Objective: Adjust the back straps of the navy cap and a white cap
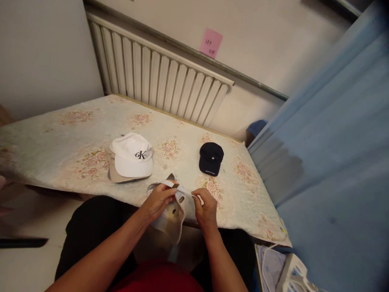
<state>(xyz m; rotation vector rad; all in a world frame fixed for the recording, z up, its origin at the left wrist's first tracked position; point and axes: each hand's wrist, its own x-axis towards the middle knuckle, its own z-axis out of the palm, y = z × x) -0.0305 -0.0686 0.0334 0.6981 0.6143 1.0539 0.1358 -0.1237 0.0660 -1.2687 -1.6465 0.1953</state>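
Note:
A pale baseball cap (pixel 173 215) with a small dark emblem hangs at the near edge of the bed, between my hands. My left hand (pixel 161 199) pinches the cap's white back strap close to its buckle side. The strap's other end is gripped between the thumb and fingers of my right hand (pixel 206 206), so the strap runs stretched across from hand to hand. Left of them, a white cap with black letters (pixel 133 156) lies on top of a beige cap (pixel 114 174). A black cap (pixel 211 159) rests on the bed beyond my right hand.
The caps lie on a bed with a floral cover (pixel 170 129). Behind it are a white radiator (pixel 161 73) and a pink note (pixel 211 42) on the wall. A blue curtain (pixel 328 142) hangs at the right, above a white device with a cable (pixel 293 273).

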